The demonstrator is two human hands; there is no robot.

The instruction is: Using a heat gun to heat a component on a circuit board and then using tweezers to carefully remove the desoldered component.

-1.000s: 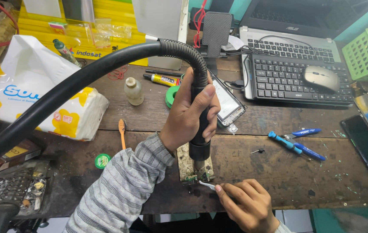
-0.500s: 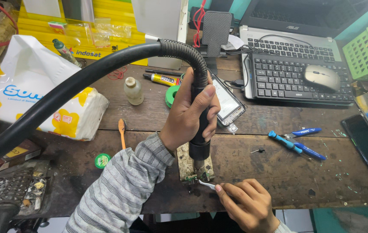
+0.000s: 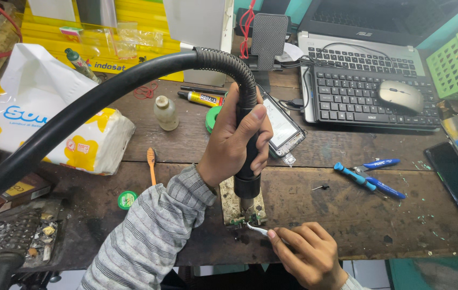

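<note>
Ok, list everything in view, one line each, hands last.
hot-air wand: 1, black, upright over the small board, hose arcing off left
small board: 1, green, on a wooden block at the front edge
tweezers: 1, silver, tip at the board
phone: 1, screen up, behind the wand
keyboard: 1, black, right rear
mouse: 1, grey, on the keyboard
laptop: 1, rear right
pliers: 1, blue handles, right of centre
tissue pack: 1, white and yellow, left
left hand: grips the wand
right hand: holds the tweezers
</note>
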